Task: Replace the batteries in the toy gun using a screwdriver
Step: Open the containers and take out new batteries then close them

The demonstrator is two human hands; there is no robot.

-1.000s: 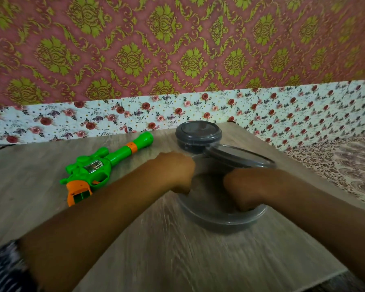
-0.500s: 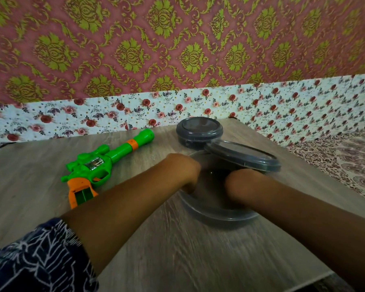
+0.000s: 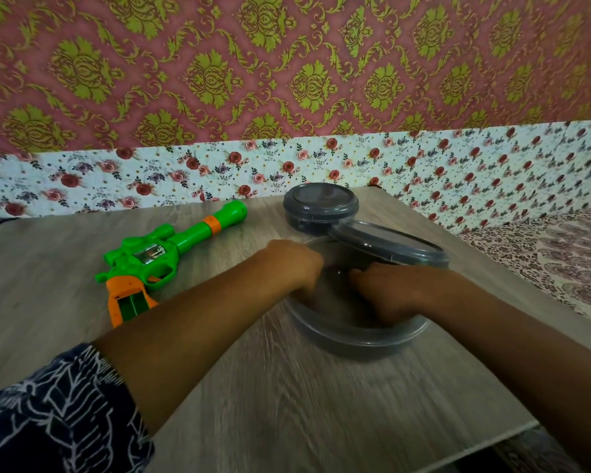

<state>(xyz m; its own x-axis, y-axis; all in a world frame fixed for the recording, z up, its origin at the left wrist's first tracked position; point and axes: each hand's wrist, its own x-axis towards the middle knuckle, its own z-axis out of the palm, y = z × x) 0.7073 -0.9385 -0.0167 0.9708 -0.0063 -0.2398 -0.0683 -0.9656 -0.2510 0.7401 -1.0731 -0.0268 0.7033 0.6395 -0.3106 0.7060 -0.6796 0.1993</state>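
A green and orange toy gun (image 3: 157,257) lies on its side on the wooden table (image 3: 253,404), left of my arms, with its barrel pointing to the back right. Both of my hands reach down into a large round grey container (image 3: 355,341). My left hand (image 3: 294,264) is at its left rim and my right hand (image 3: 386,288) is inside it. The fingers of both hands are hidden, and so is whatever lies in the container. The container's lid (image 3: 389,245) leans on its far rim. No screwdriver or batteries show.
A smaller round grey container (image 3: 321,203) with its lid on stands just behind the large one, near the table's back edge. A floral-papered wall runs along the back. The table's right edge drops off to a patterned cloth (image 3: 560,261).
My right hand has shifted left inside the container, nearer my left hand. The view has shifted a little. The gun and the small container have not moved.
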